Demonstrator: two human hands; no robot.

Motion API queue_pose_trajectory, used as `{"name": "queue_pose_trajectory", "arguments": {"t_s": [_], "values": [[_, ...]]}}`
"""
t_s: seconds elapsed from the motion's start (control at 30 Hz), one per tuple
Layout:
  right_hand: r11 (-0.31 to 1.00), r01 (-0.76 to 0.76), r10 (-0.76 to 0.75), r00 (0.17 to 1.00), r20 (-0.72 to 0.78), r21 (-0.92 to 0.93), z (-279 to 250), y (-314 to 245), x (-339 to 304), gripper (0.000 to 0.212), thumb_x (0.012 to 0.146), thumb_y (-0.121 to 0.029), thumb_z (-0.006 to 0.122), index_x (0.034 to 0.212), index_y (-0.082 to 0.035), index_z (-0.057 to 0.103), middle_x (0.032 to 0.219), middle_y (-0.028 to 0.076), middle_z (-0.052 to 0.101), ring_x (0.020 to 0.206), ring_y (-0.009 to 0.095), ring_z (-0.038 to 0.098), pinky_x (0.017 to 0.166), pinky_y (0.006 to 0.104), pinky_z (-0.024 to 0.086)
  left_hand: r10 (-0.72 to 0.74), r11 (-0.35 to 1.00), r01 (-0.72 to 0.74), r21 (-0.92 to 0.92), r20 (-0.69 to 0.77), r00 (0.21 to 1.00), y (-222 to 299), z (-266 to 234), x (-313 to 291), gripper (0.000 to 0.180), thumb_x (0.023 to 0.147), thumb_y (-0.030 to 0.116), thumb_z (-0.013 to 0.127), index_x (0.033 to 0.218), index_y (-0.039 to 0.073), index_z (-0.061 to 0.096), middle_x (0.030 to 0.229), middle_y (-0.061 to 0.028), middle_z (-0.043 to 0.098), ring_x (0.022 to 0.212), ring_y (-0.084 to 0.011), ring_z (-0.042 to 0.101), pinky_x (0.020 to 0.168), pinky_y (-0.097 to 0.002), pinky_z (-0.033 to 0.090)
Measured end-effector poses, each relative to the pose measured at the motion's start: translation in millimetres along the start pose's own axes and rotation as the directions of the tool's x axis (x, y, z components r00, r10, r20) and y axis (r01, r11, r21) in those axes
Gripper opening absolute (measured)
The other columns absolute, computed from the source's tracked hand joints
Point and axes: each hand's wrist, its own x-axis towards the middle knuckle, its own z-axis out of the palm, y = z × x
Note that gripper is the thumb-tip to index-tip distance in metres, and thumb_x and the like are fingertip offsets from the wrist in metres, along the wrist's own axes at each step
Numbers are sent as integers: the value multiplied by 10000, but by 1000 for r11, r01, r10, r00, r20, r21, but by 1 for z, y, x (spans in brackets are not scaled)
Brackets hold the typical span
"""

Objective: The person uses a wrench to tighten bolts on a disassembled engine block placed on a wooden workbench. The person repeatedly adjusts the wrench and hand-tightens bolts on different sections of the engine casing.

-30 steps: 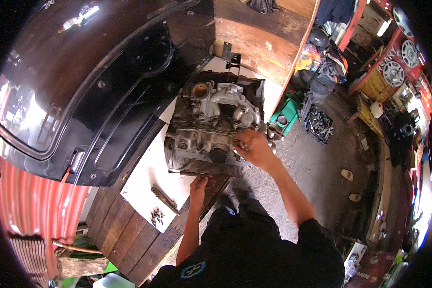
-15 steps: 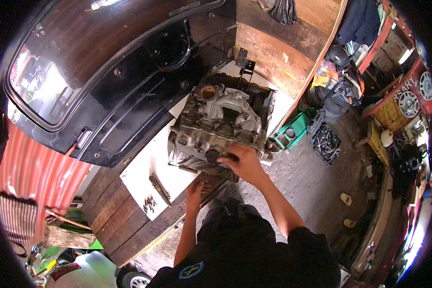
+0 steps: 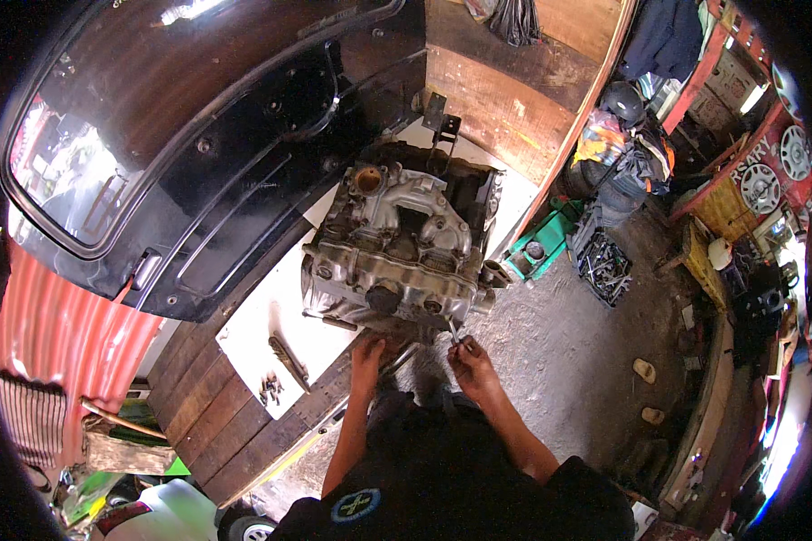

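Note:
A dirty metal engine sits on a white sheet atop a wooden bench, with a round dark cap on its near side. My right hand is closed, pinching a short, slim, shiny metal piece just below the engine's near right corner; its exact kind is too small to tell. Against the bench's near edge, below the engine, rests my left hand, its fingers apparently extended and partly in shadow. It shows nothing held.
A long dark tool and several small bolts lie on the sheet. Behind the engine leans a black vehicle door panel. On the floor to the right stand a green container and a crate of metal parts.
My right hand has left the round cap and drawn back toward me, now showing a slim metal piece in its fingers. The left hand stays near the bench edge. The view shifted slightly.

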Motion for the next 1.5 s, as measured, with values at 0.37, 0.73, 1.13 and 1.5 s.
{"name": "queue_pose_trajectory", "arguments": {"t_s": [0.37,0.73,1.13,1.5], "values": [[536,329,-363,921,139,-777,23,7,20,205,916,-105,615,1082,11,586,910,91,663,815,144,611,748,287,478,120,977,-118,177,-2,993,-3,-6,40,237,919,181,582,1001,-35,634,933,-94,670,906,-190,618,838,-298,458],[260,307,-454,876,165,-916,15,10,13,185,856,-97,670,1003,14,657,875,115,697,806,165,680,725,291,520,91,992,-99,80,97,991,51,0,33,194,933,141,541,972,-26,633,862,-93,678,818,-176,641,753,-285,480],[65,241,-507,844,176,-968,33,25,19,171,877,-119,645,997,0,621,868,149,711,807,206,702,626,295,528,105,990,-114,83,104,989,2,-15,53,204,916,160,575,984,-25,630,934,-90,670,849,-177,609,811,-286,451],[21,233,-572,801,179,-972,26,40,33,175,865,-123,651,981,5,624,826,166,703,749,245,702,610,325,536,97,990,-108,91,119,988,44,-18,41,190,920,142,554,970,-19,643,890,-94,687,842,-180,631,801,-286,460]]}}
